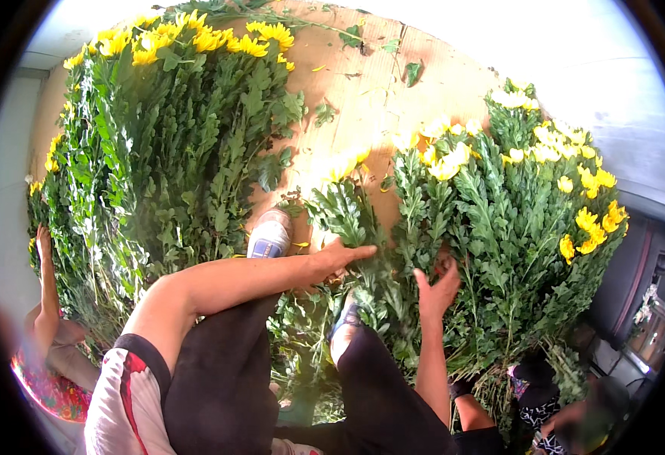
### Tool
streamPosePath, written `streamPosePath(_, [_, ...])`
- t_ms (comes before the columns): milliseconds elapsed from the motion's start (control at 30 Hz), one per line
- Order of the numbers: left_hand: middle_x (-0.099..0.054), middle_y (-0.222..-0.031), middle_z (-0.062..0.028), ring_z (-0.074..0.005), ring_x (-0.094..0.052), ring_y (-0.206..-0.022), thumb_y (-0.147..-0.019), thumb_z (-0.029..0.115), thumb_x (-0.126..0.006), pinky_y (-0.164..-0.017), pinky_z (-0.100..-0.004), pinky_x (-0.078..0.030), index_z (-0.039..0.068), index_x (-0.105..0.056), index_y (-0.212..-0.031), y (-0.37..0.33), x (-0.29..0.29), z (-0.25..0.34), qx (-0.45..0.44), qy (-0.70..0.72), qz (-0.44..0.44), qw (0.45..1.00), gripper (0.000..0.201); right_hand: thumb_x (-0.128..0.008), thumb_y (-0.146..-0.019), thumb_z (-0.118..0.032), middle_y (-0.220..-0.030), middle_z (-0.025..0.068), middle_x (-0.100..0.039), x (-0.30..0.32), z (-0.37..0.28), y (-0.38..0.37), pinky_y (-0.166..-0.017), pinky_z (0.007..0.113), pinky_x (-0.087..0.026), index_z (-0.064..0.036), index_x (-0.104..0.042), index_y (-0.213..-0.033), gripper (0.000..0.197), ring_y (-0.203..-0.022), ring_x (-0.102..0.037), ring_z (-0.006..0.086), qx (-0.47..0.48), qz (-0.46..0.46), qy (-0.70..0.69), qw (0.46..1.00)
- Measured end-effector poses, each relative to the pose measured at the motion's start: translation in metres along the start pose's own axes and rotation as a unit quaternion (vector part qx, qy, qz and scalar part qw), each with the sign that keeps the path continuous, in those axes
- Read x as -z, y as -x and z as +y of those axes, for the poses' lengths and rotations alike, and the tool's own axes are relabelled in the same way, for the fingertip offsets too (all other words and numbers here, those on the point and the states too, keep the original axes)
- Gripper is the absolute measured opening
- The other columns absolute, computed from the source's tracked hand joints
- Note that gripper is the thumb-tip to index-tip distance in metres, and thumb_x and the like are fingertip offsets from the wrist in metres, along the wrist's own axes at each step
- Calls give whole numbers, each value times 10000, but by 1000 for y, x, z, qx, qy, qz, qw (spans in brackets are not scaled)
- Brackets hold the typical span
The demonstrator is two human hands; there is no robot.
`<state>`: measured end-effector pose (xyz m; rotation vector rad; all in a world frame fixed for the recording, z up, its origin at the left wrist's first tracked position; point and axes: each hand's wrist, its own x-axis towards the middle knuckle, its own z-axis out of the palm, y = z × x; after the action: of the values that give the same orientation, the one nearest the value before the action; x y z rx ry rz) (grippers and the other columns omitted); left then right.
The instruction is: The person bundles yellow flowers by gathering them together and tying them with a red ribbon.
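The left hand point(344, 254) lies flat with fingers stretched out on a small bunch of flower stems point(347, 208) in the middle. It is not closed around them. The right hand point(437, 287) is open too, fingers spread, just touching the leafy stems of the big heap of yellow flowers point(514, 220) right beside it. Neither hand holds anything yet.

A very big pile of flowers point(165, 144) lies well off to the left of the left hand, so I think much is sorted already. The heap by the right hand looks like what is left. Both piles rest on brown cardboard point(363, 83). Another person's arm point(44, 280) reaches up at the far left.
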<state>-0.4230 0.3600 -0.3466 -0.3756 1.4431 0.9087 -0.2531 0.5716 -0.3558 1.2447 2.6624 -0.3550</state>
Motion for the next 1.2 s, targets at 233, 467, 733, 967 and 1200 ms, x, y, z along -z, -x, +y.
streamPosePath(233, [-663, -1021, -214, -265, -681, -751, -871, 312, -687, -624, -383, -579, -34, -611, -1134, 12, 14, -34, -33, -108, -236, 965, 441, -685, -908, -301, -1467, 189, -427, -32, 22, -5, -1037, 459, -415, -22, -315, -1487, 741, -1306, -463, 341, -148, -223, -189, 945])
streamPosePath(467, [-456, -1328, -186, -364, -396, -1266, -696, 256, -756, -988, -460, -356, 13, -550, -1208, -46, -3, -22, -598, -523, 64, 604, 602, -757, -831, -196, -1331, 143, -557, -23, 3, -3, -995, 389, -425, 14, -438, -1410, 693, -1197, -533, 276, -135, -247, -386, 878])
streamPosePath(733, [-584, -1257, -160, -251, -601, -992, -820, 586, -664, -754, -352, -532, 53, -213, -1490, -31, 11, 27, -321, -171, -183, 913, 968, -792, -783, -167, -1184, 74, -633, 10, 17, -1, -904, 371, -469, -15, -584, -1242, 526, -1008, -595, 182, -190, -286, -416, 842])
streamPosePath(967, [-670, -1095, -89, -170, -623, -927, -876, 309, -695, -819, -329, -504, 8, -581, -1253, -25, 21, 43, -280, 98, -97, 950, 496, -755, -853, -343, -831, -53, -574, -12, 35, 34, -728, 297, -411, -74, -649, -956, 307, -763, -452, 88, -106, -333, -461, 816])
streamPosePath(1200, [-664, -1172, -72, -149, -594, -1049, -898, 220, -701, -950, -334, -476, 12, -585, -1273, -1, 3, 12, -268, 58, -161, 948, 444, -698, -884, -381, -1101, -18, -663, -11, 33, 27, -796, 282, -470, -98, -661, -1163, 399, -960, -587, 97, -74, -324, -527, 783])
